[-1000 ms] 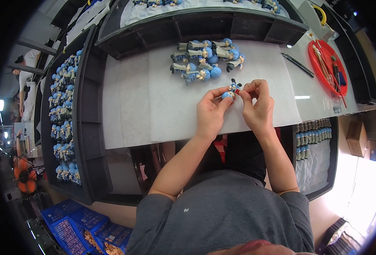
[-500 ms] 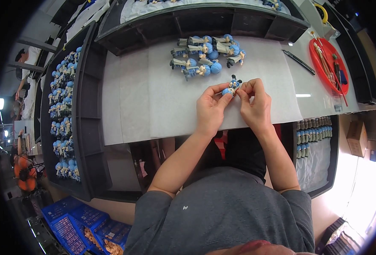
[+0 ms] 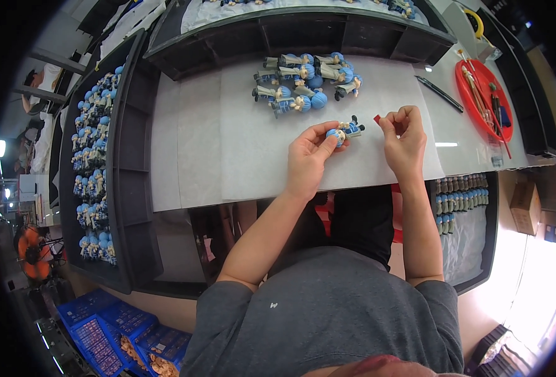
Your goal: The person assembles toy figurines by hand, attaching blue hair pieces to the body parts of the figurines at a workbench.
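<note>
My left hand (image 3: 308, 158) pinches a small blue-haired figurine (image 3: 351, 129) by its head, above the white sheet. The figurine's body and dark feet point to the right, away from my fingers. To the right and apart from it, my right hand (image 3: 406, 143) grips a small flat red piece (image 3: 377, 119) between thumb and forefinger; most of that piece is hidden, so its kind is unclear. Beyond both hands lies a group of similar figurines (image 3: 298, 71) on their sides.
A dark tray (image 3: 131, 163) with rows of figurines stands at left, another (image 3: 303, 31) across the back. On the right are a black pen (image 3: 440, 93) and a red dish (image 3: 486, 119) of brushes. A lower tray (image 3: 493, 239) holds more figurines.
My right hand has drawn away from the figurine to the right, and a red piece now shows in its fingers. The figurine in my left hand has turned, its feet now pointing right.
</note>
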